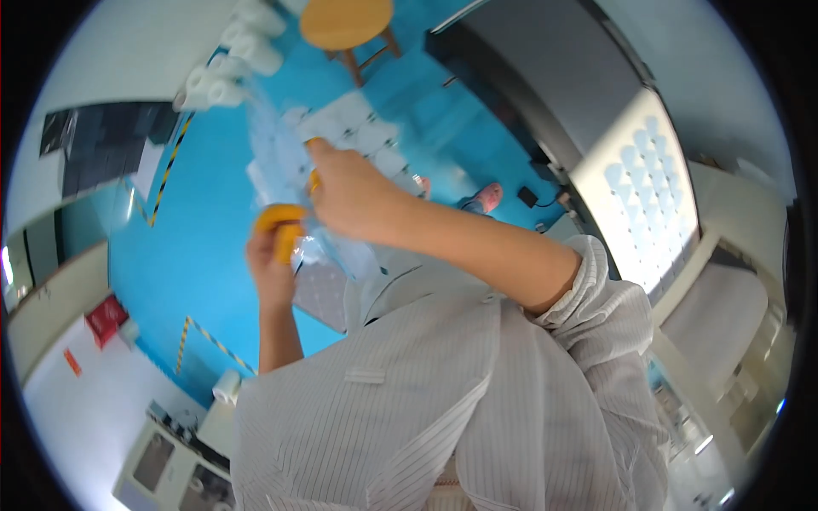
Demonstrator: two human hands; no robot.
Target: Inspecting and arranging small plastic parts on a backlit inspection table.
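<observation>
A clear plastic sheet or bag [273, 140] hangs in front of me, blurred and crumpled. My right hand [349, 192] is closed at its right side, with small yellow-orange bits showing by the fingers. Lower and to the left, my left hand [271, 260] is closed around a curved yellow-orange band [279, 216]. More of the clear plastic [328, 247] lies between and below the two hands. Motion blur hides how the yellow-orange parts join the plastic.
A round wooden stool [345, 24] and several white rolls [251, 51] stand at the far side. A white patterned mat [349, 119] lies on the blue floor [196, 230]. A dark cabinet [545, 77] stands to the right. Near my feet is a pink shoe [488, 198].
</observation>
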